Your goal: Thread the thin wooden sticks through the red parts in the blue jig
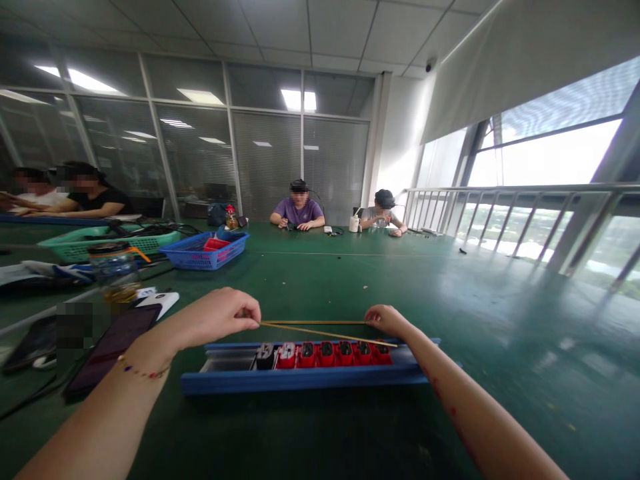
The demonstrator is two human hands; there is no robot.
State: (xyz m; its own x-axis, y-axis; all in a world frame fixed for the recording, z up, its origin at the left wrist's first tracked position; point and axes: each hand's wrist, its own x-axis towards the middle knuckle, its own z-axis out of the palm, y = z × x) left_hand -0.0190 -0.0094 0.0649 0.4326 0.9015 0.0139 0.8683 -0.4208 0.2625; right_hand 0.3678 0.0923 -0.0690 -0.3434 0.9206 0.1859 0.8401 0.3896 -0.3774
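Note:
My left hand [235, 313] is closed in a pinch on the left ends of thin yellowish strips. One strip [315, 323] runs nearly level across to my right hand [387, 320], whose fingers pinch its other end. A second strip [330, 335] slopes down to the right, over the parts below; I cannot tell whether the two are one folded piece. Beneath my hands lies a long blue-edged channel tray [300, 381]. Inside it stands a row of several small red blocks with dark tops [326, 357], with a black and grey block [264, 357] at the row's left end.
On the left are a blue basket [205, 257] holding a red item, a green basket [67, 250] with cables, a glass jar [117, 270] and a dark phone [113, 347]. Two people [299, 210] sit across the green table [320, 280]; others sit at far left.

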